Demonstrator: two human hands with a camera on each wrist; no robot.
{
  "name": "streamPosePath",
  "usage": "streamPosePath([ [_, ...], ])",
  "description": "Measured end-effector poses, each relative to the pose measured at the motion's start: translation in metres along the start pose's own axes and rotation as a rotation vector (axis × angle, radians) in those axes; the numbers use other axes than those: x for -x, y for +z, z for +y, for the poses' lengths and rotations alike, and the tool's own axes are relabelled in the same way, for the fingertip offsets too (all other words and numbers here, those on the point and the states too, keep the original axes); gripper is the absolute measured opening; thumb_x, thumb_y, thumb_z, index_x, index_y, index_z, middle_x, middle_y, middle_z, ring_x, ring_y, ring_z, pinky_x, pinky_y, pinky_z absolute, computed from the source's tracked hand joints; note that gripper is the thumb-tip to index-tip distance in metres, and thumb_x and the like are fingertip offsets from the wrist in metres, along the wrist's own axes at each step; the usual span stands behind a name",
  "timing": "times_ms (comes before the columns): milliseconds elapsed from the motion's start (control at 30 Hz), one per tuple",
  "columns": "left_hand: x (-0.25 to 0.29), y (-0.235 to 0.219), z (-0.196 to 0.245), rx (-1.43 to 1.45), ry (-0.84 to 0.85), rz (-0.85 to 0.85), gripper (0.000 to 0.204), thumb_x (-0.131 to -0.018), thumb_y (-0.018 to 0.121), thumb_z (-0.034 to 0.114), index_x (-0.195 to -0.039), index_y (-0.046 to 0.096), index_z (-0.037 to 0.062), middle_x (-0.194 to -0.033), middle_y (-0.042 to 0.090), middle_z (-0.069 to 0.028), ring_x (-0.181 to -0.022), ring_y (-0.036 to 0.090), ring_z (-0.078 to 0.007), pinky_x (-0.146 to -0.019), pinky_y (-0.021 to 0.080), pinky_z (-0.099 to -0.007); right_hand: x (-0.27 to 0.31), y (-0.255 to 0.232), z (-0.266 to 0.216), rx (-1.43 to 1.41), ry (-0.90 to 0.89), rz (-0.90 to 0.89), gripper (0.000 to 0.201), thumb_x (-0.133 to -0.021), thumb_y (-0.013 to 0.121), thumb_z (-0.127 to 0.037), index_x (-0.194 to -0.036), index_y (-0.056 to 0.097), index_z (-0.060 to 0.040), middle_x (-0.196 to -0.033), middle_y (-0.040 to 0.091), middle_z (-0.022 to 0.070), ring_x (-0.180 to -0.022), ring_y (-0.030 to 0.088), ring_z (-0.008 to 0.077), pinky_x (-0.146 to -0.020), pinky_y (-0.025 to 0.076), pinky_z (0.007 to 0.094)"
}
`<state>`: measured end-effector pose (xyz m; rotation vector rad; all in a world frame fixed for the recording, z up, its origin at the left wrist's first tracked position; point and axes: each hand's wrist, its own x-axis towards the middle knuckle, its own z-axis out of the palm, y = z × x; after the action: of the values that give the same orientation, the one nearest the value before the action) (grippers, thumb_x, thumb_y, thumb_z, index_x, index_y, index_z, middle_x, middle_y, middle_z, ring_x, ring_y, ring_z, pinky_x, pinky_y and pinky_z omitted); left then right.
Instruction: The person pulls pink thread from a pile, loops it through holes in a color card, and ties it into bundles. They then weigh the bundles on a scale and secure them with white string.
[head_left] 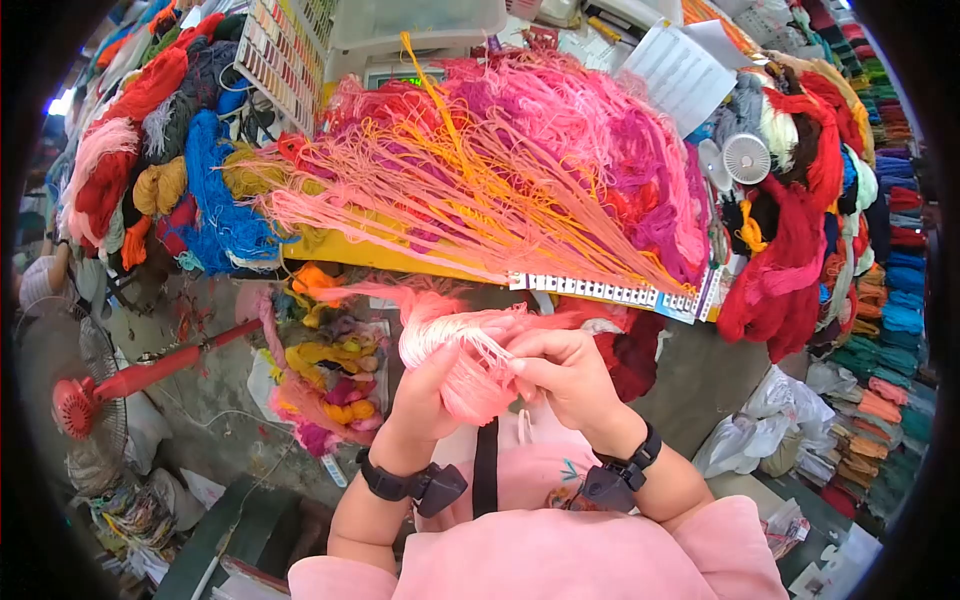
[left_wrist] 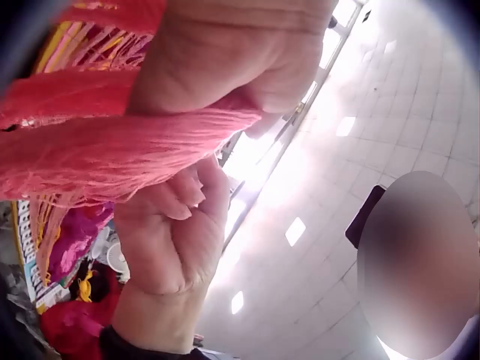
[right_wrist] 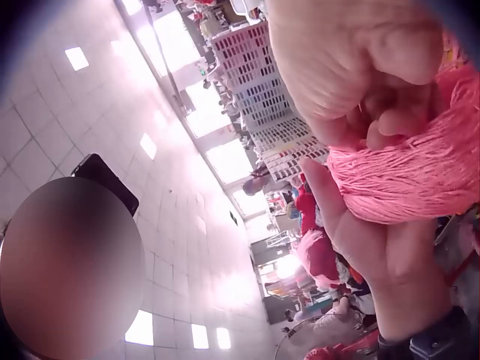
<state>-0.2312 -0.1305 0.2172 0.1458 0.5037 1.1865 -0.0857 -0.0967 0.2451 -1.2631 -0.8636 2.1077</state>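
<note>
Fingers (head_left: 545, 347) of the right hand (head_left: 578, 380) curl inward, their tips and thumb pinching strands of a pink skein (head_left: 472, 392). The left hand (head_left: 425, 395) grips the skein, thumb against its side, other fingers mostly hidden by yarn. The skein is held up just off the front edge of the bench (head_left: 350, 250), where loose strands (head_left: 560, 215) fan toward the front right corner.

You are in a yarn workshop or shop; which, you cannot tell. Tangled pink, red and purple yarn hanks (head_left: 590, 110) cover a yellow tabletop (head_left: 400, 257) before you, beside a white board of small rectangular colour swatches (head_left: 283, 45). Folded yarn bundles (head_left: 905, 282), stacked by colour, line your right, under a white tiled ceiling (left_wrist: 322, 157).
</note>
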Motion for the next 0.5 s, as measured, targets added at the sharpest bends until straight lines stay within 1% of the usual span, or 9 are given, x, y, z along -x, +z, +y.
streamPosePath([
  [33, 0.0, 0.004, 0.002, 0.119, -0.019, -0.008, 0.035, -0.083, 0.043, 0.016, -0.11, 0.042, -0.0061, -0.114, 0.043, -0.0175, -0.1, 0.047, -0.0222, -0.08, 0.042, -0.0343, 0.004, 0.0, -0.002, -0.045, -0.015, 0.011, 0.006, -0.072, 0.055, -0.002, -0.074, 0.059, 0.002, -0.055, 0.051, -0.0012, -0.045, 0.043, 0.0023, -0.04, 0.032, 0.0171],
  [67, 0.002, 0.009, 0.002, 0.122, -0.018, -0.023, 0.035, -0.083, 0.043, 0.016, -0.11, 0.042, -0.0061, -0.114, 0.043, -0.0175, -0.1, 0.047, -0.0222, -0.08, 0.042, -0.0343, 0.006, 0.0, 0.0, -0.036, -0.026, 0.016, 0.006, -0.072, 0.055, -0.002, -0.074, 0.059, 0.002, -0.055, 0.051, -0.0012, -0.045, 0.043, 0.0023, -0.04, 0.032, 0.0171],
  [133, 0.008, 0.017, -0.001, -0.229, -0.034, 0.088, 0.03, -0.081, 0.047, 0.01, -0.106, 0.045, -0.0054, -0.106, 0.048, -0.019, -0.092, 0.052, -0.0224, -0.073, 0.046, -0.0325, 0.011, 0.0, 0.002, 0.078, -0.163, -0.039, 0.006, -0.071, 0.056, -0.002, -0.073, 0.06, 0.0016, -0.064, 0.056, 0.0023, -0.045, 0.042, 0.0028, -0.039, 0.032, 0.0172],
  [167, 0.007, 0.021, -0.001, -0.226, -0.031, 0.076, 0.03, -0.081, 0.047, 0.01, -0.106, 0.045, -0.0054, -0.106, 0.048, -0.019, -0.092, 0.052, -0.0224, -0.073, 0.046, -0.0325, 0.015, 0.001, -0.002, 0.086, -0.17, -0.035, 0.006, -0.071, 0.056, -0.002, -0.073, 0.06, 0.0016, -0.064, 0.056, 0.0023, -0.045, 0.042, 0.0028, -0.039, 0.032, 0.0172],
  [233, 0.007, 0.026, -0.001, -0.035, -0.049, 0.034, 0.025, -0.079, 0.048, 0.004, -0.102, 0.047, -0.005, -0.1, 0.051, -0.0185, -0.088, 0.054, -0.0225, -0.071, 0.047, -0.0318, 0.024, 0.007, -0.014, -0.051, -0.09, 0.007, 0.006, -0.071, 0.056, -0.002, -0.073, 0.061, 0.0014, -0.078, 0.059, 0.0059, -0.045, 0.042, 0.0033, -0.04, 0.033, 0.0168],
  [267, 0.008, 0.022, -0.004, -0.022, -0.059, 0.039, 0.021, -0.08, 0.046, 0.005, -0.099, 0.049, -0.0056, -0.099, 0.052, -0.0178, -0.089, 0.053, -0.023, -0.074, 0.047, -0.0338, 0.027, 0.006, -0.016, -0.046, -0.098, 0.01, 0.006, -0.071, 0.056, -0.002, -0.073, 0.061, 0.0014, -0.078, 0.059, 0.0059, -0.045, 0.042, 0.0033, -0.04, 0.033, 0.0168],
  [333, 0.009, 0.025, -0.004, -0.002, -0.062, 0.036, 0.021, -0.08, 0.047, 0.005, -0.098, 0.05, -0.0055, -0.099, 0.052, -0.0178, -0.089, 0.053, -0.023, -0.075, 0.046, -0.034, 0.033, 0.005, -0.017, -0.065, -0.024, -0.004, 0.007, -0.071, 0.056, -0.002, -0.074, 0.061, 0.0011, -0.089, 0.058, 0.0087, -0.047, 0.043, 0.0032, -0.041, 0.034, 0.0167],
  [367, 0.011, 0.027, -0.004, 0.019, -0.065, 0.044, 0.02, -0.08, 0.047, 0.005, -0.097, 0.05, -0.0054, -0.1, 0.052, -0.0177, -0.09, 0.053, -0.023, -0.075, 0.046, -0.0342, 0.035, 0.005, -0.017, -0.064, -0.028, 0.001, 0.007, -0.071, 0.056, -0.002, -0.074, 0.061, 0.0011, -0.089, 0.058, 0.0087, -0.047, 0.043, 0.0032, -0.041, 0.034, 0.0167],
  [500, 0.016, 0.025, -0.003, 0.074, -0.053, 0.007, 0.019, -0.079, 0.048, 0.004, -0.096, 0.051, -0.0053, -0.099, 0.052, -0.0171, -0.093, 0.052, -0.0233, -0.077, 0.045, -0.0342, 0.041, 0.009, -0.02, -0.091, -0.048, -0.029, 0.006, -0.071, 0.057, -0.003, -0.075, 0.06, 0.0, -0.075, 0.058, 0.0046, -0.049, 0.044, 0.003, -0.042, 0.035, 0.0165],
])
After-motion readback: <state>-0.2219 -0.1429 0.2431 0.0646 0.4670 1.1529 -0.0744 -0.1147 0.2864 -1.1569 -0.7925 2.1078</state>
